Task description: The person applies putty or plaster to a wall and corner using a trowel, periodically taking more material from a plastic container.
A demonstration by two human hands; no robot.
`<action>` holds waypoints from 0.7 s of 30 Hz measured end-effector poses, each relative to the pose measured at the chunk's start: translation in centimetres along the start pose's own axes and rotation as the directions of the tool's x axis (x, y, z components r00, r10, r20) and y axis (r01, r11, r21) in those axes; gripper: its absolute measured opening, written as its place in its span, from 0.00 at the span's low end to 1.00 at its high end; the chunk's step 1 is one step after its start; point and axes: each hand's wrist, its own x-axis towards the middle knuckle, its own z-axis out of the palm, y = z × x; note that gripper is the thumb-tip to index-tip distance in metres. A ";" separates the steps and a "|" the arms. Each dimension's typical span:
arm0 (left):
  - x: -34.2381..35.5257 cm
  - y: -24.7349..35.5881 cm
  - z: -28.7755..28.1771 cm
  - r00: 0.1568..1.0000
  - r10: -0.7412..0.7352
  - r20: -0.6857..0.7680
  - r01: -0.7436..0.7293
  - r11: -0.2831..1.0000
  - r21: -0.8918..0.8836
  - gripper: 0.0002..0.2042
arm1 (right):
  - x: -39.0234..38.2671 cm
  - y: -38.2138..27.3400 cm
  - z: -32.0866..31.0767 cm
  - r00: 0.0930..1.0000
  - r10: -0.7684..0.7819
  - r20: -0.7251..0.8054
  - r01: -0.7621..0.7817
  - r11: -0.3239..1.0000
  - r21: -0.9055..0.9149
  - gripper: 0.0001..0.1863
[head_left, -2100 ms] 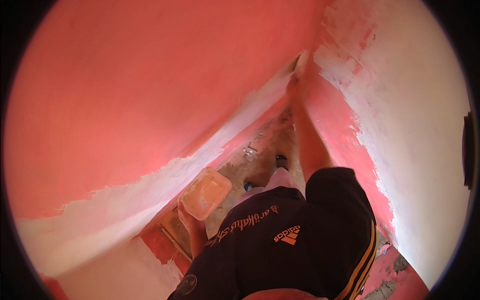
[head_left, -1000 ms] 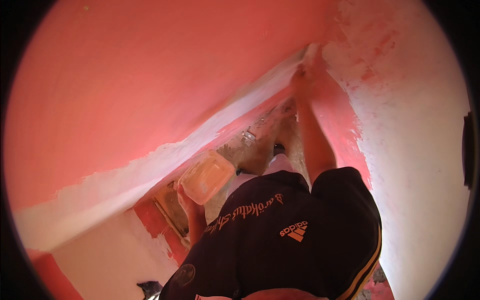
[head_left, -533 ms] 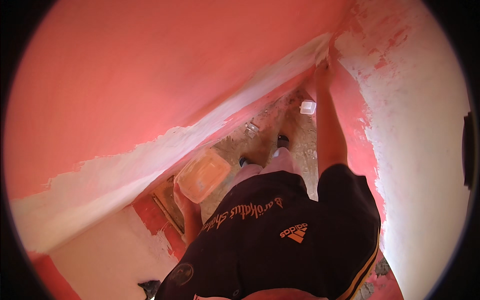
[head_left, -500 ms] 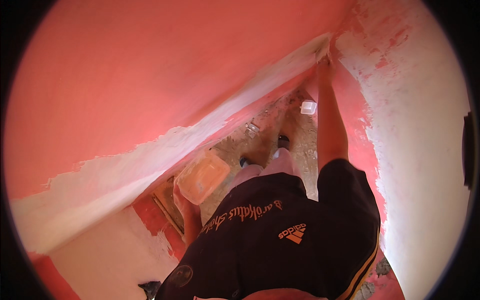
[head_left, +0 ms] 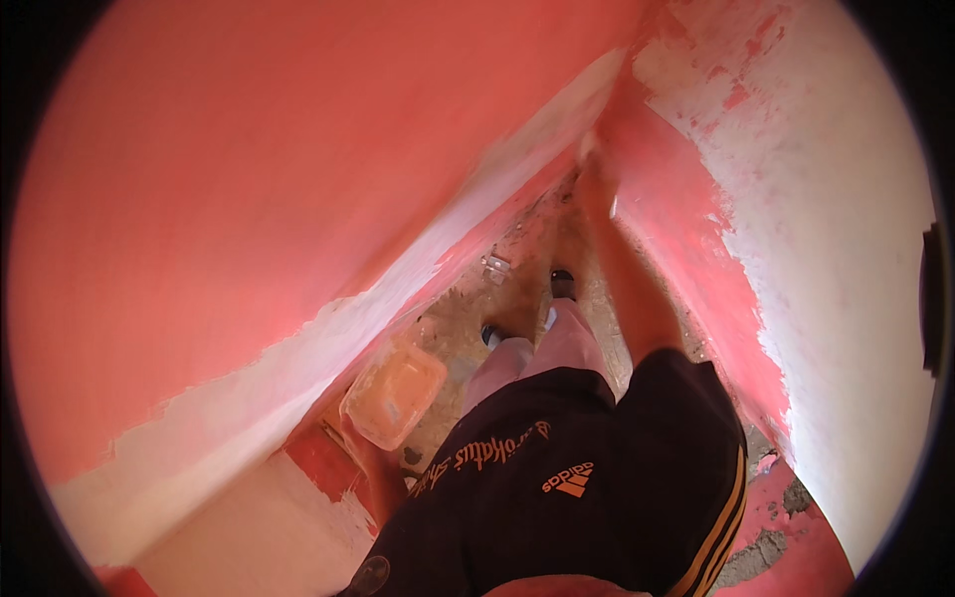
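Note:
My left hand [head_left: 356, 436] grips the near left edge of a rectangular, peach-coloured plastic tub [head_left: 400, 383], held beside my body at the left. The tub's inside looks coated in a similar tone. Ahead, my right arm is stretched out low toward the corner where the two walls meet. My right hand [head_left: 594, 171] is there, smeared by motion. Something pale shows at its fingertips, too blurred to name. The left wall [head_left: 249, 199] is coral red with a ragged whitish band along its lower part. Whitish coating also covers much of the right wall [head_left: 826, 249].
The dirty floor [head_left: 532, 249] narrows toward the corner, with my feet on it. A small shiny piece [head_left: 495, 264] lies near the left wall. Part of a white container [head_left: 614, 207] shows beside my right forearm. Grey rubble patches [head_left: 756, 559] appear at the lower right.
My right hand has come down along the corner, from the whitish band to the red below it. My left hand keeps the tub. The whole view has shifted slightly.

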 end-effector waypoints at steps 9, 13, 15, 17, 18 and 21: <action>-0.5 -0.3 3.0 0.985 -0.171 0.010 0.166 0.940 -0.297 0.21 | 8.5 1.6 4.1 0.912 -0.408 -0.045 0.402 0.910 -0.105 0.18; -0.4 0.6 4.0 0.998 -0.063 0.024 0.066 0.992 -0.107 0.22 | -9.4 5.2 7.1 0.823 -0.379 0.423 0.426 0.904 -0.018 0.17; -0.6 1.4 4.3 0.999 0.009 0.042 -0.011 0.998 0.054 0.22 | -13.2 6.5 5.5 0.777 -0.361 0.515 0.402 0.915 0.035 0.17; -1.1 2.6 4.8 0.999 0.043 0.016 -0.044 0.998 0.038 0.22 | -14.4 7.1 3.9 0.840 -0.326 0.435 0.420 0.897 -0.139 0.16; -1.4 3.3 5.2 0.998 0.056 -0.008 -0.057 0.998 -0.021 0.22 | -11.5 7.7 3.5 0.841 -0.484 0.241 0.531 0.823 -0.203 0.17; -1.6 1.6 3.7 0.998 -0.042 -0.041 0.029 0.964 -0.264 0.21 | -2.8 1.5 0.2 0.991 -0.111 0.073 0.084 0.951 0.299 0.19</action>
